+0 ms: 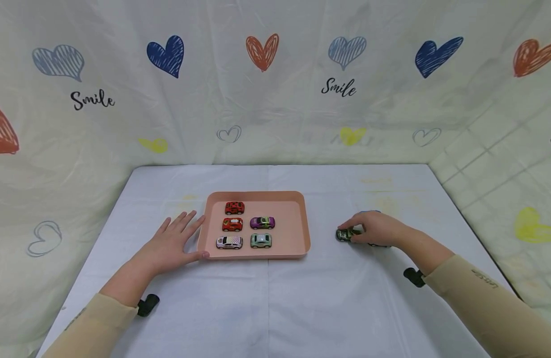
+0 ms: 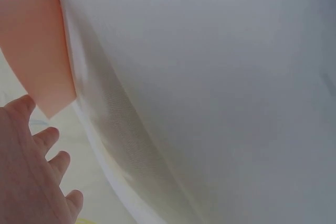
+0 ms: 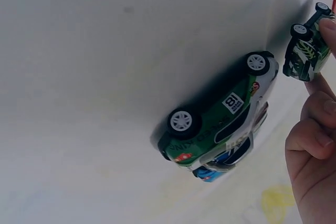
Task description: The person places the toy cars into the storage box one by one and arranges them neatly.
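Right hand (image 1: 377,228), right of centre in the head view, had its grip narrowed to a car's width, thumb and fingers pinching a camouflage car (image 1: 344,234); whether its wheels cleared the desk (image 1: 239,308) I could not tell. Pink tray (image 1: 289,221) lay left of that grip, near mid-frame, with five toy cars (image 1: 262,223) in it. Left hand (image 1: 168,244) was nearer the tray: fingers spread, holding nothing, thumb at the lower-left corner. Camouflage car's long axis ran roughly left to right, one end toward the tray; nose or tail, unclear. Green-and-white car (image 3: 220,119) just beside, lower left in the right wrist view
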Demonstrator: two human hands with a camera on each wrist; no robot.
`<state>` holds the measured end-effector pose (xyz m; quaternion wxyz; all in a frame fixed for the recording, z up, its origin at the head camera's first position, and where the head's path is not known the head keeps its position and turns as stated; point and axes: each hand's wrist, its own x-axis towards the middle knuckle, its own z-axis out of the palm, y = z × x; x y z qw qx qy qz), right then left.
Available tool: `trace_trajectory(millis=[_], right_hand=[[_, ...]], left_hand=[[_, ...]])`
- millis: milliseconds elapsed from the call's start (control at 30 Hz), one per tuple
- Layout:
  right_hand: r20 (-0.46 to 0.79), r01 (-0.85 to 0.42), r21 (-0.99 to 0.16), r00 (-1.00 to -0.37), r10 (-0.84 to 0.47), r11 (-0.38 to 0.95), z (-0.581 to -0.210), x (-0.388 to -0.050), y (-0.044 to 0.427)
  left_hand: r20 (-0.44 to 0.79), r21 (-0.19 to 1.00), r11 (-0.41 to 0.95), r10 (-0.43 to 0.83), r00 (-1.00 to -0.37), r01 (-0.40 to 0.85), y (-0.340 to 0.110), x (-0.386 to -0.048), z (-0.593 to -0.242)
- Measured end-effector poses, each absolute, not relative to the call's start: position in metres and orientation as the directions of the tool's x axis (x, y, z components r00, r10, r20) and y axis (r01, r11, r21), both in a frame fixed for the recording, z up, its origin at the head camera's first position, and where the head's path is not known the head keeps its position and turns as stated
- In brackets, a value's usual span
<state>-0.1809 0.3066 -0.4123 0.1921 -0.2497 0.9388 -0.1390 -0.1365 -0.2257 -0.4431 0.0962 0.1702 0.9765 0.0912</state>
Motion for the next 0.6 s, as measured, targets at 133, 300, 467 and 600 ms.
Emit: trace_trajectory(millis=[133, 300, 467, 600], right_hand=[[-0.289, -0.419, -0.366, -0.798, -0.53, 0.831, -0.411, -0.184, 0.306], [-0.294, -0.42, -0.369, -0.794, -0.533, 0.829, -0.405, -0.189, 0.303], [-0.294, -0.413, -0.397, -0.788, -0.54, 0.819, -0.396, -0.192, 0.297], [-0.288, -0.414, -0.409, -0.787, -0.545, 0.813, -0.388, -0.197, 0.291]], left_hand=[[-0.16, 0.214, 0.924, 0.352, -0.922, 0.316, -0.225, -0.137, -0.442], [-0.159, 0.208, 0.924, 0.354, -0.922, 0.32, -0.225, -0.137, -0.441], [-0.146, 0.217, 0.922, 0.356, -0.923, 0.322, -0.225, -0.136, -0.441], [-0.122, 0.225, 0.917, 0.362, -0.924, 0.329, -0.225, -0.134, -0.442]])
